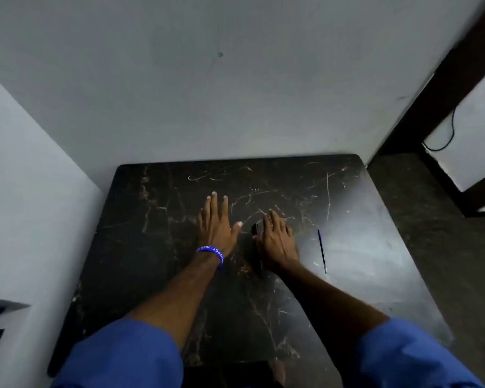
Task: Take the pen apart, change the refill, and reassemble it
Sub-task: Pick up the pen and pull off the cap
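Note:
A black pen [254,230] lies lengthwise on the dark marble table [163,247], running toward me, with its middle hidden under the thumb side of my right hand [276,242]. That hand rests palm down over the pen, fingers stretched forward and not curled around it. My left hand [215,225] lies flat on the table just left of the pen, fingers spread, with a blue wristband [212,252] at the wrist. A thin blue refill [322,251] lies alone on the table, a hand's width to the right of my right hand.
The table stands in a corner, with a grey wall [207,93] behind it and another on the left. Dark floor [431,219] lies to the right, where a black cable [448,135] hangs by a dark door frame. Blue sleeves cover my forearms near the front edge.

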